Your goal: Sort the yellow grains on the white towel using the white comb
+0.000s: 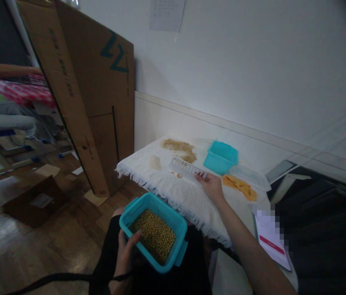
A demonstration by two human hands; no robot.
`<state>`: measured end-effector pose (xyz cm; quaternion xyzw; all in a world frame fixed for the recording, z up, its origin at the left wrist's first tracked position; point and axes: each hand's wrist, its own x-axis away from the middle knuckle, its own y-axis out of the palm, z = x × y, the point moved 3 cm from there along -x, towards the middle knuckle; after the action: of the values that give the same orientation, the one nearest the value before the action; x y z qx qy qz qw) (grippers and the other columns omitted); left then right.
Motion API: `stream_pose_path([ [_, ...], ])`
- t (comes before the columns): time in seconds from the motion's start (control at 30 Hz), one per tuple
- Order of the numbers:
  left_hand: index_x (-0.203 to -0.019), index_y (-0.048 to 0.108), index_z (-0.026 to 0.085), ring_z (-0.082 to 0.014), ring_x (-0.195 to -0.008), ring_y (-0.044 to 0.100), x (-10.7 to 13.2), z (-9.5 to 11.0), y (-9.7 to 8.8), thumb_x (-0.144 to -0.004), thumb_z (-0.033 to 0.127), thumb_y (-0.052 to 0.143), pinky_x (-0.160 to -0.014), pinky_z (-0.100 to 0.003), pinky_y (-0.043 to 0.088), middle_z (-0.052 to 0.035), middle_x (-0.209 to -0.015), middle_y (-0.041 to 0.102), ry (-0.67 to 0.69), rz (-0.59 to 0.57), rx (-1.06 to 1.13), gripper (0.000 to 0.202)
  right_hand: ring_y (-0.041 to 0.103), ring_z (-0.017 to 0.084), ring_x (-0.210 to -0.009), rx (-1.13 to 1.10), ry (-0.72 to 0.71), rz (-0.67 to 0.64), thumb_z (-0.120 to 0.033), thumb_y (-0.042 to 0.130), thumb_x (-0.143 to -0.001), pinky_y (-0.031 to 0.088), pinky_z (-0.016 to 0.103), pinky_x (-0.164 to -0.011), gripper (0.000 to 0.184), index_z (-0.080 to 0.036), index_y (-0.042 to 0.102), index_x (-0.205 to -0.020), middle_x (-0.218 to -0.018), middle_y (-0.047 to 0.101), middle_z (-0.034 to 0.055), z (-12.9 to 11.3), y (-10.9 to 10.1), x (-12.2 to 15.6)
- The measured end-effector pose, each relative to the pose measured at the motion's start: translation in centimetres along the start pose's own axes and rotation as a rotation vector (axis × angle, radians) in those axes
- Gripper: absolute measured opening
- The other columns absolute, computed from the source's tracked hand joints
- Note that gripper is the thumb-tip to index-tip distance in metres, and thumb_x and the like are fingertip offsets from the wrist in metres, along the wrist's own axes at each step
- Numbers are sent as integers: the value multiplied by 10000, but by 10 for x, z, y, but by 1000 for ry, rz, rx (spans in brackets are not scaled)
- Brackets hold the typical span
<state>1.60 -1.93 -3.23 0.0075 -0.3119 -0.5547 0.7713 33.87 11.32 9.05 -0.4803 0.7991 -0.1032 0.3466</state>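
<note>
My left hand (125, 258) grips the near corner of a teal container (177, 223) filled with yellowish beans (156, 235), held over my lap. My right hand (211, 186) reaches onto the white cloth-covered table (179, 192) and pinches the end of a white comb-like scraper (185, 168). Beyond the scraper lies a loose pile of beans (180, 147) on the cloth. A few stray beans sit by the scraper.
A second, empty teal container (221, 157) stands at the table's back, with a clear lid (251, 176) and an orange cloth (240, 186) beside it. Large cardboard sheets (93, 94) lean at the left. Papers (272, 241) lie at right. Another person's arm (7, 69) shows far left.
</note>
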Motion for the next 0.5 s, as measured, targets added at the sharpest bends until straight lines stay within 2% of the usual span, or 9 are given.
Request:
stream_pose_path([
  [0.1,-1381,511,319,-319,-1128,701,-5,3,1,-741,435,836,-864,-445,626,-87,-1295,647,-40,43,-2,727,522,178,-550,-5,2,2,-709,666,-767,399,291,-548,531,-203,682,-604,-535,586,-6,-2,-1,4],
  [0.27,-1435,423,422,-270,-1048,729,-2,27,13,-795,456,818,-783,-434,646,-61,-1387,590,-87,-30,-31,752,615,212,-598,-19,-9,-30,-679,660,-797,467,312,-598,503,-196,744,-685,-599,675,18,-13,0,11],
  [0.4,-1447,432,395,-266,-1027,742,7,46,19,-780,502,836,-772,-433,653,-83,-1374,610,-20,-65,-56,787,678,240,-665,26,-7,50,-624,642,-840,492,313,-621,451,-201,780,-772,-696,750,48,-24,-7,28],
  [0.5,-1423,465,385,-277,-1059,735,13,52,22,-777,498,839,-802,-453,652,-79,-1386,610,8,-95,-54,754,691,249,-685,116,19,119,-598,631,-867,489,308,-619,427,-209,775,-767,-707,762,69,-26,-18,46],
])
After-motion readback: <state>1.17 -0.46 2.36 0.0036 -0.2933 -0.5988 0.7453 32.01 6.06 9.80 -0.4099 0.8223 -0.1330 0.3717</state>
